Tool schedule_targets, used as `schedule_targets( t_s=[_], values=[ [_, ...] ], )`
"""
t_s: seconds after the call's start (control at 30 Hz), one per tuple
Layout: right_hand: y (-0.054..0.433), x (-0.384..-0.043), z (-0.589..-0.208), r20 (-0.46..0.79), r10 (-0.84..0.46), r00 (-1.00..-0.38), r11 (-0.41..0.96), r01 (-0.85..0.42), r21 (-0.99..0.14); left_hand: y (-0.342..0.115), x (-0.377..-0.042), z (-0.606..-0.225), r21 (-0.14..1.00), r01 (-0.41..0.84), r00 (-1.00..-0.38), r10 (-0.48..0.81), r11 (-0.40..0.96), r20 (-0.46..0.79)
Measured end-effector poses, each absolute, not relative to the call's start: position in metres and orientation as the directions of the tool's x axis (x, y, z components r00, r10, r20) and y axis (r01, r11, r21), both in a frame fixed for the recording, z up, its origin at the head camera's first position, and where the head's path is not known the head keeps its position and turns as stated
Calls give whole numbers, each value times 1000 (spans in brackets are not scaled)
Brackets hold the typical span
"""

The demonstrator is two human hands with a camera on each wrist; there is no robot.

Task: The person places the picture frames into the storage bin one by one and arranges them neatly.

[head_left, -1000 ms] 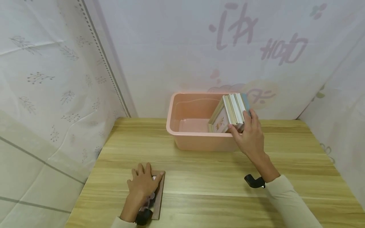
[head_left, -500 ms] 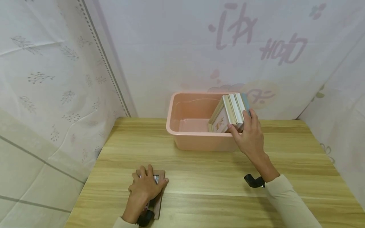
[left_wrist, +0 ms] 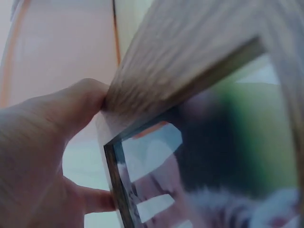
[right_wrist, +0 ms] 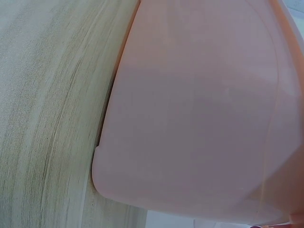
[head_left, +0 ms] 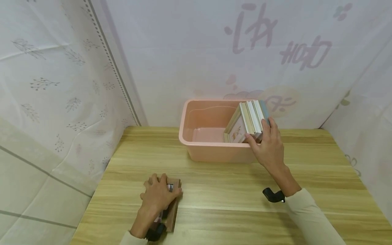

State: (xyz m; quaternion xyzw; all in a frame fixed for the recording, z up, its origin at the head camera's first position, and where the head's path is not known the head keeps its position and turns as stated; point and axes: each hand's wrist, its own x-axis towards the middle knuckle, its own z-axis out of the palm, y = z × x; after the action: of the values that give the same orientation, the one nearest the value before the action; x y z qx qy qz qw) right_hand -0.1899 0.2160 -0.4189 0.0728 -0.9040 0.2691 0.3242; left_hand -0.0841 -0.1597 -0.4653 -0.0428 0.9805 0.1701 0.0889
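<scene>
My left hand (head_left: pixel 157 197) grips a brown wooden picture frame (head_left: pixel 173 211) by its edges at the front left of the table. The frame's right side sits a little tilted up. In the left wrist view, thumb and a finger pinch the edge of the wood-grain picture frame (left_wrist: pixel 161 61), and its glass is reflective. My right hand (head_left: pixel 269 148) holds a leaning row of several picture frames (head_left: pixel 251 115), cream, white and blue, at the right end of a pink plastic bin (head_left: pixel 220 152). The right wrist view shows only the bin's outer wall (right_wrist: pixel 190 109), with that hand hidden.
The wood-grain table (head_left: pixel 220 197) carries the bin near its back edge. The bin's left part shows bare floor (head_left: pixel 208 134). A printed cloth (head_left: pixel 190 51) hangs right behind it. Black wrist cameras (head_left: pixel 273 195) stick out at both wrists.
My left hand has shifted slightly right and forward and closed around the brown picture frame, whose right edge has risen. The right hand and the frames in the bin have not moved.
</scene>
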Motion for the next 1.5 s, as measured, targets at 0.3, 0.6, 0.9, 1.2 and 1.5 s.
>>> schedule_targets(
  t_s=[0.3, 0.6, 0.9, 1.2, 1.5],
  values=[
    [216, -190, -420, 623, 32, -782, 848, -309, -431, -151, -100, -441, 353, -33, -999, -22, 935, -34],
    [216, -190, -418, 620, 34, -784, 847, -307, -434, -139, -119, -406, 367, 55, -987, -4, 929, 158],
    [217, -189, -417, 619, 37, -784, 846, -305, -437, -127, -139, -364, 398, 133, -961, 20, 908, 277],
    [217, -190, -418, 627, 37, -778, 852, -303, -427, -115, -150, -336, 405, 230, -943, 100, 885, 317],
    [218, -190, -419, 628, 27, -778, 854, -308, -418, -107, -169, -312, 488, 294, -930, 129, 822, 343]
  ],
)
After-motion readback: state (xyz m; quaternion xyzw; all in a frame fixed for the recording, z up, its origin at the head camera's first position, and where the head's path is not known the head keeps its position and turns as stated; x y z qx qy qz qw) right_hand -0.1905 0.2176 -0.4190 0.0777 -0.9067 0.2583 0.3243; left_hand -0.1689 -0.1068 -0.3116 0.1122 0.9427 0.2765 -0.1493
